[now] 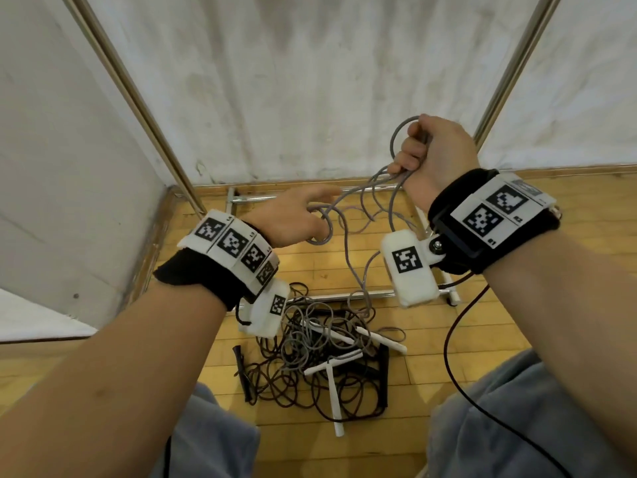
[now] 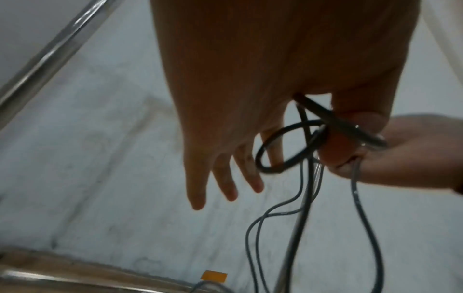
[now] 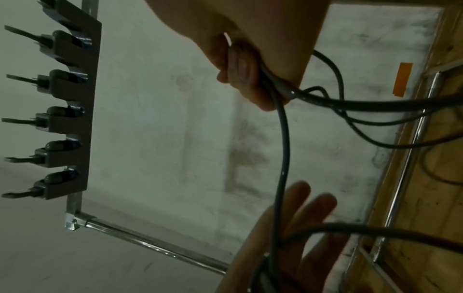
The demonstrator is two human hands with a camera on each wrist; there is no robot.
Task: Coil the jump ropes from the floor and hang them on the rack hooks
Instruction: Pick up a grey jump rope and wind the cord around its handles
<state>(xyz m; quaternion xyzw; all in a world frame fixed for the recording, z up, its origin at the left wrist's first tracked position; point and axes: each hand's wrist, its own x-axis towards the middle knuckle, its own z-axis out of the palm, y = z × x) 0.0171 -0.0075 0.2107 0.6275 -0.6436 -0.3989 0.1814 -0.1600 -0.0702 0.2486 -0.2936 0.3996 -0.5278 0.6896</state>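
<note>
In the head view my right hand [image 1: 427, 146] is raised in a fist and grips several loops of a grey jump rope [image 1: 392, 143]. The same grip shows in the right wrist view, where the right hand [image 3: 245, 69] has its fingers curled round the rope [image 3: 281, 138]. My left hand [image 1: 306, 212] is lower and to the left, fingers straight and spread. A small loop of the rope [image 2: 283, 148] hangs at the web of its thumb. From both hands the rope runs down to a tangled pile of ropes [image 1: 310, 360] on the floor. The rack hooks [image 3: 62, 119] are bare.
The pile holds white handles [image 1: 332, 391] and black handles [image 1: 383, 374]. The rack's metal uprights [image 1: 138, 98] stand against a white sheet, and its base bar [image 1: 310, 196] lies on the wooden floor. A black cable [image 1: 448, 339] hangs from my right wrist. My knees are at the bottom.
</note>
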